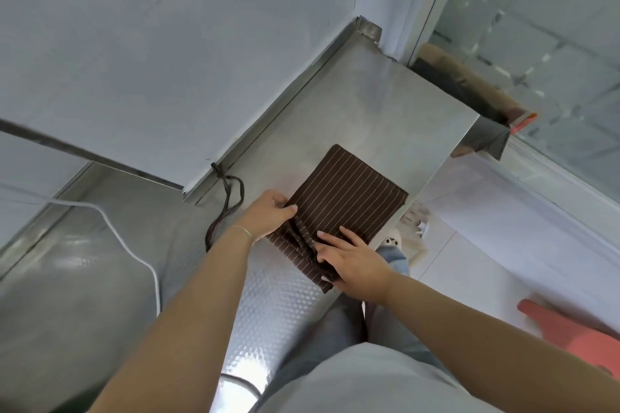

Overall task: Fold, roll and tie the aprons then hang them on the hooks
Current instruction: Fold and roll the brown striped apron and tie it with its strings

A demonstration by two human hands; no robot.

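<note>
A brown apron with thin white stripes (349,198) lies folded into a rectangle on the steel counter (369,104). Its near end is bunched into a loose roll under my hands. My left hand (268,214) grips the left edge of that bunched end, thumb on top. My right hand (352,260) presses down on the rolled part near the counter's front edge, fingers spread along the cloth. The apron's dark strap (228,204) trails off to the left in a loop on the counter.
A raised steel backsplash (285,100) runs along the wall behind the counter. A white cable (134,251) crosses the embossed surface at the left. A red plastic stool (570,332) stands on the floor at the right. A glass panel (553,60) borders the counter's far right end.
</note>
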